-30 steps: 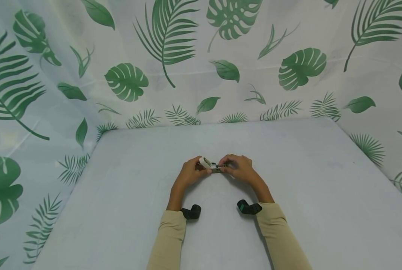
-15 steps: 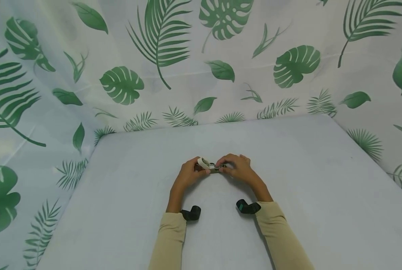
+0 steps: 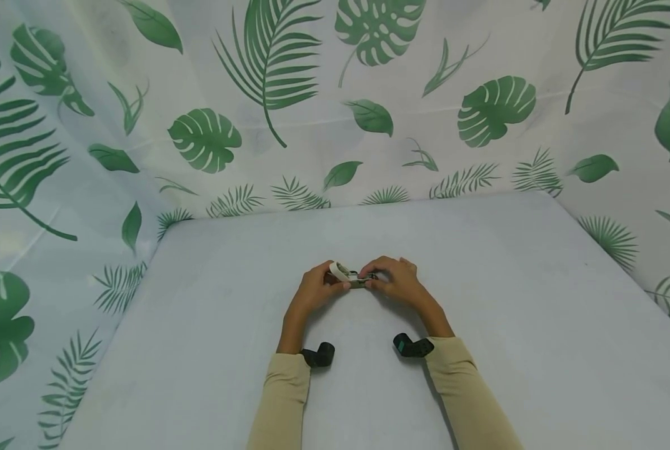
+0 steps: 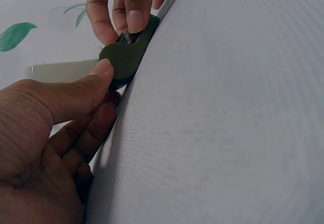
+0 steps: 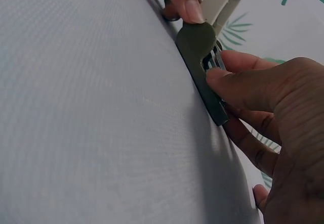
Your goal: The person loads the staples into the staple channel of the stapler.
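Note:
A small hinged device lies low on the white table; its kind does not show clearly. It has a dark green base (image 5: 195, 44) with a rounded end and a cream lever (image 4: 63, 70) raised at the hinge. My left hand (image 3: 315, 289) grips the rounded hinge end, thumb on the near side and fingers behind. From the other side, my right hand (image 3: 400, 279) pinches at a thin metal part (image 5: 217, 60) inside the base with thumb and index finger. Its other fingers sit behind the base's far end. The fingertips partly hide the metal part.
The white table (image 3: 211, 350) stretches around both hands. A leaf-printed cloth (image 3: 307, 75) hangs behind it and along both sides. Black cameras are strapped to the left wrist (image 3: 319, 355) and right wrist (image 3: 412, 346), beside tan sleeves (image 3: 281, 400).
The head view has shifted slightly. Both hands keep their places on the device, and the right fingertips have moved a little toward the hinge. The cream lever stays raised.

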The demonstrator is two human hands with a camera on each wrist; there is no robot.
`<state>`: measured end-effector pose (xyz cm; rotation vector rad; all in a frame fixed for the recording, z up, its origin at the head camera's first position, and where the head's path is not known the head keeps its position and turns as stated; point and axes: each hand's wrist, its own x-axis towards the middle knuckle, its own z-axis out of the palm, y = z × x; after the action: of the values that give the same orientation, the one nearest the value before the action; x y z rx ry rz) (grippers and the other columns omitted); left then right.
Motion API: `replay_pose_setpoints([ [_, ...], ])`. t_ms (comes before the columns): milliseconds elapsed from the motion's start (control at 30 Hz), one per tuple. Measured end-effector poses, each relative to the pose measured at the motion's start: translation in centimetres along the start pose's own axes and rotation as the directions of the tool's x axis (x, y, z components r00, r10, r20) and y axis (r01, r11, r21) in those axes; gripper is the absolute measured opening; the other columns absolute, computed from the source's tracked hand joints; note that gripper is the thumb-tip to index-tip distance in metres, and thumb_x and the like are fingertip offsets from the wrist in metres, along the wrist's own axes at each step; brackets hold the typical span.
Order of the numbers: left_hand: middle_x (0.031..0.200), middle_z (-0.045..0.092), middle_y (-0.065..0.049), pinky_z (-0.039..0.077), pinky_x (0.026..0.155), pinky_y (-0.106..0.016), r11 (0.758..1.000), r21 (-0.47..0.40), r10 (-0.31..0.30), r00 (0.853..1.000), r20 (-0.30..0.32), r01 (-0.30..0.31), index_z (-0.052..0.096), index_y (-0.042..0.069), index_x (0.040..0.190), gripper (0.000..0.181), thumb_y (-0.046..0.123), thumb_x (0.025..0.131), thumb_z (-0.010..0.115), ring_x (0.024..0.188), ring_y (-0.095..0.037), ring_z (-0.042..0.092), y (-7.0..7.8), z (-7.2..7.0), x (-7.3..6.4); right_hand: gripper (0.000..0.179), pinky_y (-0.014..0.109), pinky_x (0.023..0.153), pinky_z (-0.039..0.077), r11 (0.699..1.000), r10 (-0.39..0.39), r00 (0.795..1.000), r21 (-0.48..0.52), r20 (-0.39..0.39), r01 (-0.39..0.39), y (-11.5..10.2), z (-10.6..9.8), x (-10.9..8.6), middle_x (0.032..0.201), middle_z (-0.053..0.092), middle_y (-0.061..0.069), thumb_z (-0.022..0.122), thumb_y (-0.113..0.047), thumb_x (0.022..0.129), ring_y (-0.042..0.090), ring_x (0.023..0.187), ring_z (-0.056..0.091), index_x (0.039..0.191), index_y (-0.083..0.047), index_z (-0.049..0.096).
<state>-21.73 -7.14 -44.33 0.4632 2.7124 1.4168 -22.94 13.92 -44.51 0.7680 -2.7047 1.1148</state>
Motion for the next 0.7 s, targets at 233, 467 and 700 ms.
replay_pose_setpoints([
  [233, 0.096, 0.064, -0.003, 0.047, 0.078, -0.033, 1.000, -0.003, 0.002, 1.000, -0.005, -0.002, 0.060, 0.010, 0.103, 0.029, 0.022, 0.078, 0.071, 0.085, -0.016, 0.061, 0.1, 0.0, 0.0, 0.011, 0.061, 0.097, 0.011, 0.999, 0.040, 0.999, 0.002, 0.003, -0.040, -0.1, 0.0, -0.1, 0.097, 0.065, -0.005, 0.072, -0.019, 0.077, 0.019, 0.101, 0.054, 0.086, -0.021, 0.066],
  [467, 0.095, 0.064, -0.002, 0.046, 0.079, -0.033, 1.000, 0.007, 0.016, 1.000, 0.016, -0.016, 0.059, 0.011, 0.105, 0.031, 0.026, 0.079, 0.069, 0.084, -0.014, 0.060, 0.0, 0.1, 0.0, 0.013, 0.062, 0.098, 0.009, 0.999, 0.025, 1.000, 0.040, -0.003, -0.025, 0.2, -0.2, -0.3, 0.097, 0.065, -0.003, 0.072, -0.015, 0.077, 0.021, 0.104, 0.054, 0.087, -0.018, 0.065],
  [700, 0.106, 0.062, 0.000, 0.045, 0.083, -0.032, 0.997, -0.079, 0.027, 0.998, 0.055, -0.023, 0.056, 0.016, 0.117, 0.038, 0.029, 0.083, 0.065, 0.092, -0.013, 0.059, -0.2, -0.4, -0.3, 0.026, 0.059, 0.102, 0.008, 0.995, 0.033, 0.999, 0.095, -0.013, -0.032, 1.0, -0.1, -0.6, 0.099, 0.064, -0.002, 0.073, -0.017, 0.075, 0.020, 0.105, 0.054, 0.099, -0.013, 0.062],
])
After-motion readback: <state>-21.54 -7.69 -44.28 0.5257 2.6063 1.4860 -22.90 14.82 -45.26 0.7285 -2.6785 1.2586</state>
